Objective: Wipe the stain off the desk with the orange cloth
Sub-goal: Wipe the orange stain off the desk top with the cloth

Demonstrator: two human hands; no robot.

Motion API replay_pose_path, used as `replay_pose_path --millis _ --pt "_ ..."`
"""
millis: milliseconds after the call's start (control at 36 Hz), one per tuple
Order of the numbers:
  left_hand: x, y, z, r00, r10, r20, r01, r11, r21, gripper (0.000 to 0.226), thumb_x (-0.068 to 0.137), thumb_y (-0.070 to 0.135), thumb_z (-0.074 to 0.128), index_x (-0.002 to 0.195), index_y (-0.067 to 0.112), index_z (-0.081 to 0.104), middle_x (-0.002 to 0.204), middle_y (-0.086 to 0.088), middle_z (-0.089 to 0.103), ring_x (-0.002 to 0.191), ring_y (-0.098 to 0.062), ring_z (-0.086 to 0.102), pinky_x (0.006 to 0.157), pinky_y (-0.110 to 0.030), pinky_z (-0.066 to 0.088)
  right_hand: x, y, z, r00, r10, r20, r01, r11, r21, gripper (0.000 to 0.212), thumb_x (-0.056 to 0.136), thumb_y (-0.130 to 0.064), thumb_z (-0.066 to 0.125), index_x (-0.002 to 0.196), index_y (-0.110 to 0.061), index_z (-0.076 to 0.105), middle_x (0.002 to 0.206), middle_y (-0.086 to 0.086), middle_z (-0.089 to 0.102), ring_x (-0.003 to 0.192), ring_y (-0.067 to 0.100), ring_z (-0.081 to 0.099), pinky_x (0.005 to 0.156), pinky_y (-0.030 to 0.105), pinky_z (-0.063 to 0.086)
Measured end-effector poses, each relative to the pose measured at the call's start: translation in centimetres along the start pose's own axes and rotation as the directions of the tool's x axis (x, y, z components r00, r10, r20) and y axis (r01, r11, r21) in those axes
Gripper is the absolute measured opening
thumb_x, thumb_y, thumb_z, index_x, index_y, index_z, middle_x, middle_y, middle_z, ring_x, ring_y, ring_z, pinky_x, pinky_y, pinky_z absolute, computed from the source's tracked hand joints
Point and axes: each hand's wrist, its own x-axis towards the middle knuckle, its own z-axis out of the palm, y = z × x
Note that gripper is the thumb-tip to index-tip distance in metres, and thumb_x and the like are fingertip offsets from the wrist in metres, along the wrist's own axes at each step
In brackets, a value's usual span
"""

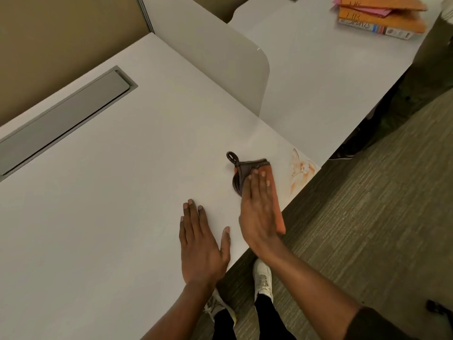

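Observation:
An orange cloth (276, 192) with a dark trim and a hanging loop lies folded near the front edge of the white desk (122, 192). My right hand (257, 209) presses flat on top of it, fingers straight and together. An orange smeared stain (301, 173) marks the desk's front right corner, just right of the cloth and apart from my hand. My left hand (201, 244) rests palm down on the bare desk, left of the cloth, fingers spread, holding nothing.
A grey cable hatch (66, 119) is set into the desk at the far left. A rounded divider panel (220, 65) separates a neighbouring desk with stacked orange folders and a book (382, 18). Carpet floor (367, 217) and my white shoes lie below the desk edge.

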Motion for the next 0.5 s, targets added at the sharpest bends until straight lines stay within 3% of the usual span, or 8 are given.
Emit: replay_pose_path --millis 83,278,417,500 --pt "0.0 0.0 -0.1 1.000 0.005 0.016 -0.005 1.000 0.012 0.087 0.113 0.064 0.031 0.176 0.008 0.012 0.187 -0.009 -0.007 0.174 -0.024 -0.009 0.139 -0.041 -0.001 4.0 0.9 -0.9 0.999 -0.032 -0.001 0.032 0.997 -0.075 0.067 0.100 -0.005 0.027 0.164 0.008 0.011 0.172 0.033 0.009 0.163 0.043 0.003 0.133 0.052 0.009" --pt "-0.2 0.1 -0.5 0.998 -0.027 0.054 0.027 1.000 0.004 0.088 0.112 0.070 0.022 0.178 0.017 0.002 0.186 0.000 -0.019 0.172 -0.017 -0.020 0.138 -0.042 -0.001 12.0 3.9 -5.4 0.991 0.129 -0.045 -0.132 0.988 -0.082 0.069 0.104 -0.005 0.044 0.164 0.008 0.012 0.173 0.029 0.014 0.164 0.041 0.008 0.134 0.048 0.010" --pt "-0.2 0.1 -0.6 0.999 -0.018 0.047 0.018 1.000 -0.004 0.087 0.112 0.069 0.024 0.177 0.015 0.003 0.186 -0.002 -0.017 0.172 -0.018 -0.018 0.140 -0.045 0.004 7.6 4.3 -3.7 0.981 0.158 -0.114 -0.164 0.986 -0.039 0.069 0.103 -0.003 0.045 0.165 0.003 0.015 0.174 0.026 0.011 0.164 0.038 0.005 0.134 0.048 0.008" --pt "-0.2 0.0 -0.5 0.999 -0.018 0.051 0.019 1.000 -0.008 0.087 0.113 0.066 0.028 0.177 0.012 0.008 0.187 -0.004 -0.015 0.173 -0.020 -0.016 0.141 -0.045 0.006 2.4 3.8 -1.6 0.989 0.098 -0.109 -0.097 0.995 0.016 0.076 0.098 0.001 0.049 0.166 0.002 0.015 0.174 0.026 0.009 0.164 0.038 0.001 0.134 0.049 0.007"
